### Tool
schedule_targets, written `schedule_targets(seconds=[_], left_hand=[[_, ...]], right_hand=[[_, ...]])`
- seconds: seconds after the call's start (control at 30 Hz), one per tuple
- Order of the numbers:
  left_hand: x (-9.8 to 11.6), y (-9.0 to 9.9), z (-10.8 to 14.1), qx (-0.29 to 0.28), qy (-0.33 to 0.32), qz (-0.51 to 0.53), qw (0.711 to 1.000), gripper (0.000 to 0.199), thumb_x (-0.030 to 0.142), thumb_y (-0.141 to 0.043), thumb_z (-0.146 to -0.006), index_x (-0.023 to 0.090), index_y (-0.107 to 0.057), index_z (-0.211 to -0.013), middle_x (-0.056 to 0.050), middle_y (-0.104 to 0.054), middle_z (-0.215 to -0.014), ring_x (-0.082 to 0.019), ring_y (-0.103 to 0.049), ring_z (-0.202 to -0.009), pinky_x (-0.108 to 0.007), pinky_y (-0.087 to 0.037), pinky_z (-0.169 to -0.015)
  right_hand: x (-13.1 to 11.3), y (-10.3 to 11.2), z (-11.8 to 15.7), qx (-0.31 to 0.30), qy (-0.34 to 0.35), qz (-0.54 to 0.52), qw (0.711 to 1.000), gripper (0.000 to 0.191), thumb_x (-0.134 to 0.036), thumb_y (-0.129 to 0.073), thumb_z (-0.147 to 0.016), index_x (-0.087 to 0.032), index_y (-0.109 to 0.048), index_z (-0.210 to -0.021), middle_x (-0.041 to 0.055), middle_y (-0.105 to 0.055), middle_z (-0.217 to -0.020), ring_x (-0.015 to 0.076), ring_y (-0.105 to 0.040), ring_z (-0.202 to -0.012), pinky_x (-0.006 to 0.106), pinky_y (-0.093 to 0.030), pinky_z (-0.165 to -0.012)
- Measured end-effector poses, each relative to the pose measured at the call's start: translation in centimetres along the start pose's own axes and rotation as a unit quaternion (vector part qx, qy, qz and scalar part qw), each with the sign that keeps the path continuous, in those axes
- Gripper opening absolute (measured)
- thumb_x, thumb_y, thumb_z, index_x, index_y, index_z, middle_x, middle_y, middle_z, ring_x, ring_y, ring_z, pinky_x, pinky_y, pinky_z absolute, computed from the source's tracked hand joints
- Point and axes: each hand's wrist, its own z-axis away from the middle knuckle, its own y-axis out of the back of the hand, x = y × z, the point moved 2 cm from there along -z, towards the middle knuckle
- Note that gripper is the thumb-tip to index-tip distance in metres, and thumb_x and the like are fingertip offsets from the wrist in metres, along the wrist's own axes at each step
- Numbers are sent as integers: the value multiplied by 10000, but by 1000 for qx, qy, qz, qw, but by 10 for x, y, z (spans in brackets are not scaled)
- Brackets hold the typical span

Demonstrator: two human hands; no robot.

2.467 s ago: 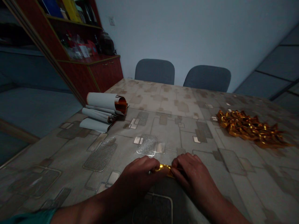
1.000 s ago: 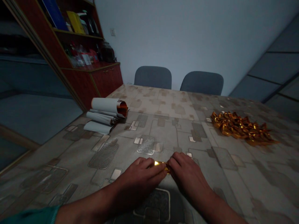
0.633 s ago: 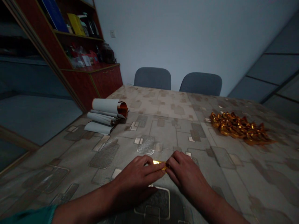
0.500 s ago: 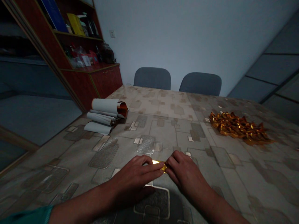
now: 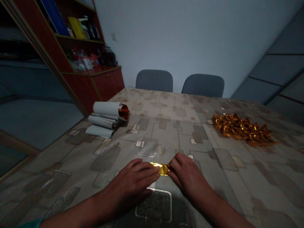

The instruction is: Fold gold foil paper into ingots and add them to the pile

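A small folded strip of shiny gold foil paper (image 5: 163, 169) lies on the table in front of me, between my two hands. My left hand (image 5: 136, 175) holds the strip's left end, its fingers laid over the foil and pressing it to the table. The left thumb is lower down, apart from the fingers. At the other end my right hand (image 5: 186, 171) is closed, the fingertips pinching the foil's right tip. Both ends of the strip are hidden under fingers.
A pile of folded gold foil pieces (image 5: 239, 127) lies at the right. Curled sheets (image 5: 106, 109), pale outside and coppery inside, rest at the left. Two grey chairs (image 5: 154, 80) stand behind the patterned table (image 5: 175, 136). A red-brown cabinet (image 5: 106, 82) is at the back left.
My left fingers have slid left along the foil, so more of its gold middle shows. My right hand stays nearly in place, pinching the right end.
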Motion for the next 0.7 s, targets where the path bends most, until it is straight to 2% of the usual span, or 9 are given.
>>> schedule_targets(seconds=[0.2, 0.33, 0.47, 0.6, 0.7], left_hand=[[5, 5, -14, 42, -51, -36, 997, 297, 181, -564, -961, 176, -606, -1255, -85, -717, -1250, -234, -631, -1104, -413, -467, -983], [8, -2, -29, 32, -73, -42, 996, 306, 213, -533, -988, 140, -587, -1279, -103, -711, -1247, -240, -625, -1071, -435, -456, -984], [3, -3, -28, -9, -63, -29, 998, 405, 247, -609, -958, 179, -551, -1353, -66, -692, -1296, -240, -617, -1120, -427, -432, -1005], [-5, 1, -19, -59, -55, 4, 997, 554, 375, -652, -943, 244, -467, -1448, -54, -630, -1397, -249, -565, -1246, -471, -312, -1130], [-7, 1, -20, -79, -31, 38, 996, 547, 428, -642, -947, 278, -476, -1446, -42, -599, -1438, -266, -553, -1245, -481, -281, -1134]], right_hand=[[-1, -1, -1, 8, 8, 12, 1000, 116, -205, -710, -900, -197, -602, -856, 40, -615, -849, 238, -616, -785, 348, -464, -686], [-1, -1, -2, -3, -3, 17, 1000, 116, -194, -712, -895, -185, -606, -849, 47, -619, -850, 239, -620, -786, 347, -472, -687], [2, 11, -3, -48, -17, -38, 998, 50, -180, -674, -928, -190, -631, -905, 53, -632, -912, 219, -620, -817, 334, -476, -719], [9, 27, -1, -77, -35, -93, 992, 41, -185, -652, -949, -209, -644, -980, 54, -631, -965, 214, -600, -866, 334, -466, -771], [14, 31, 0, -94, -48, -146, 984, 64, -165, -627, -954, -205, -629, -1004, 60, -626, -996, 212, -586, -885, 319, -455, -771]])
